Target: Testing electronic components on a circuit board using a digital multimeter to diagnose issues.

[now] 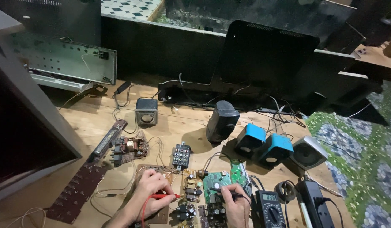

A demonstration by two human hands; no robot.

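The left hand (151, 194) pinches a thin red plastic meter probe (163, 196) mid-shaft; the right hand (237, 207) pinches a slim black probe (229, 193), tip on the green circuit board (216, 181) just beyond. Both probes look light and stiff, best held behind their tips; the board seems fragile.

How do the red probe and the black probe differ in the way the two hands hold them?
The red probe lies in the left hand and points right, at the yellowish board; the black probe lies in the right hand and points left, at the green circuit board. The red one shows its lead; the black one is mostly hidden. Both are thin and pinched by fingers.
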